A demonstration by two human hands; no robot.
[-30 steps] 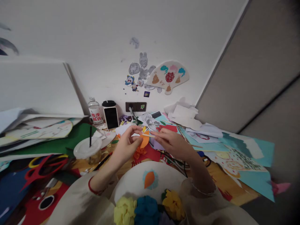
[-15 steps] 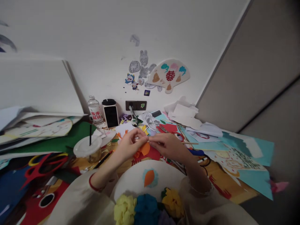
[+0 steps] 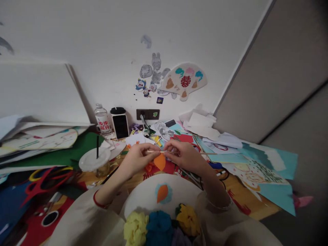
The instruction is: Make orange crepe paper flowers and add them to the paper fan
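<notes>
- The left hand (image 3: 138, 159) and the right hand (image 3: 186, 156) sit close together above the desk (image 3: 256, 205), their fingers almost meeting in front of the body.
- The left fingers (image 3: 151, 153) and right fingers (image 3: 167, 147) are closed in a pinch on a thin wooden stick (image 3: 179, 152), which runs level across both hands and pokes out past the right hand.
- An orange paper petal (image 3: 160, 161) hangs directly under the fingers, between the two hands, its point downward; exactly how it joins the stick is hidden.
- A red paper sheet (image 3: 167, 168) lies on the desk just below the orange paper petal.
- Left of the left fingers stands a clear plastic cup (image 3: 93, 163) with a white lid and a black straw (image 3: 97, 147).
- Farther left, past the cup, lie red scissors (image 3: 48, 179) and a green sheet (image 3: 51, 150).
- Beyond the fingers, against the wall, stand a water bottle (image 3: 101, 119) and a phone (image 3: 120, 126).
- Right of the right fingers spread teal paper sheets (image 3: 269, 177).
- Below the fingers, on the person's lap, rests a white round paper fan (image 3: 162, 193) with an orange leaf shape, edged by yellow and blue tissue flowers (image 3: 159, 229).
</notes>
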